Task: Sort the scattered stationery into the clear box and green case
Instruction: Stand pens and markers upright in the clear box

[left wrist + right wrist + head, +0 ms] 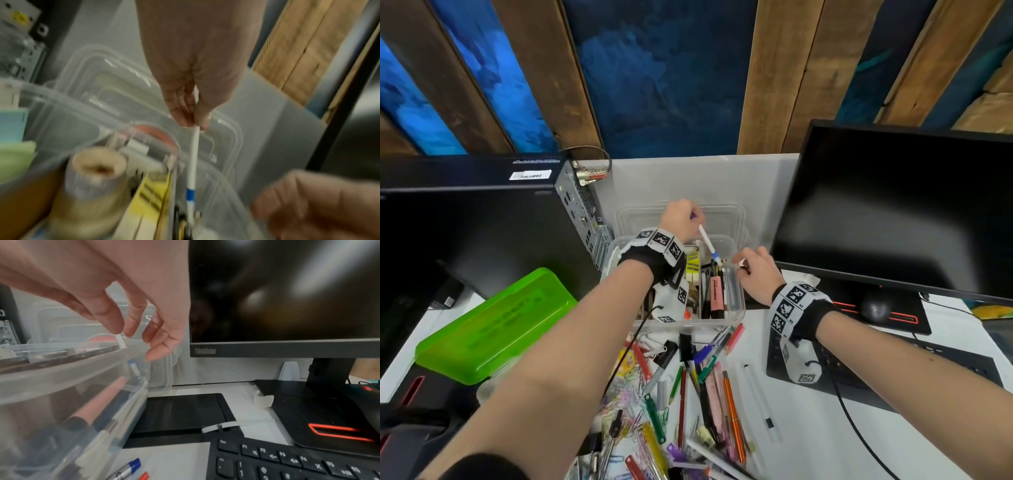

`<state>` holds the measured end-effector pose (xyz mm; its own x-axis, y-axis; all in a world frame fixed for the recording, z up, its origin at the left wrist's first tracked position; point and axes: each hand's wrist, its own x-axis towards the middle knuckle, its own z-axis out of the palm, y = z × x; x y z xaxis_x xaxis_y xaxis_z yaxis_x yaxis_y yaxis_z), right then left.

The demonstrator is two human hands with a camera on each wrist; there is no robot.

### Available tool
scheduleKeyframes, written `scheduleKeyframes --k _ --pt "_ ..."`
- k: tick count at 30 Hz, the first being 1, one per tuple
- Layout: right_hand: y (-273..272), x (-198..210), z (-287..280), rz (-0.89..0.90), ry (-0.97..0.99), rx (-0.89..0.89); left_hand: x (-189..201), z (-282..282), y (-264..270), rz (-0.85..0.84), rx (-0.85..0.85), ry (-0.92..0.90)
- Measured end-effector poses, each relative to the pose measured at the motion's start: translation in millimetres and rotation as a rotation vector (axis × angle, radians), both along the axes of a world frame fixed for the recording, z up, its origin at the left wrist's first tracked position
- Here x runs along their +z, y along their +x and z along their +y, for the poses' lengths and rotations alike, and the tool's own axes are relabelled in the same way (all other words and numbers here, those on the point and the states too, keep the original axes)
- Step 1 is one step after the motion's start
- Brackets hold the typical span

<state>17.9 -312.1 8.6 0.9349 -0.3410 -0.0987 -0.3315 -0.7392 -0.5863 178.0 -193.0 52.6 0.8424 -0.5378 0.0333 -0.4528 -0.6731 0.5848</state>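
head view: the left hand (681, 216) pinches a white pen (708, 244) slanting into the clear box (738, 301), beside a pink highlighter (716, 294); the green case (493, 325) lies closed on the desk (808, 428). left wrist: tape roll (96, 172) inside. right wrist: right hand (131, 305) relaxed at the rim, holding nothing; monitor (283, 296) reads "thinkvision".

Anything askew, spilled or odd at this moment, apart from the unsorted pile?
One thing: the white pen pinched in the left hand stands tilted in the clear box, tip down among pens that lie flat. The right hand hovers beside it at the box rim. Nothing looks spilled or damaged.
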Motion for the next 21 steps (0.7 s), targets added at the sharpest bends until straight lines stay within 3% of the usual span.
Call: scheduleKeyframes --k 5,9,16,21 --pt "8.1 8.0 -2.5 0.015 -0.053 0.017 20.2 3.4 -0.5 0.107 -0.254 0.117" --pt "12.0 12.7 -3.4 0.057 -0.091 0.03 -10.3 -8.6 -17.7 0.108 -0.378 0.304" --pt "15.2 8.2 -7.0 0.127 -0.11 0.052 -40.6 -25.1 -49.7 -0.31 -0.386 0.625" --pt "12.2 1.8 -11.6 0.078 -0.007 -0.023 -53.0 -35.3 -53.5 -0.295 -0.406 0.8"
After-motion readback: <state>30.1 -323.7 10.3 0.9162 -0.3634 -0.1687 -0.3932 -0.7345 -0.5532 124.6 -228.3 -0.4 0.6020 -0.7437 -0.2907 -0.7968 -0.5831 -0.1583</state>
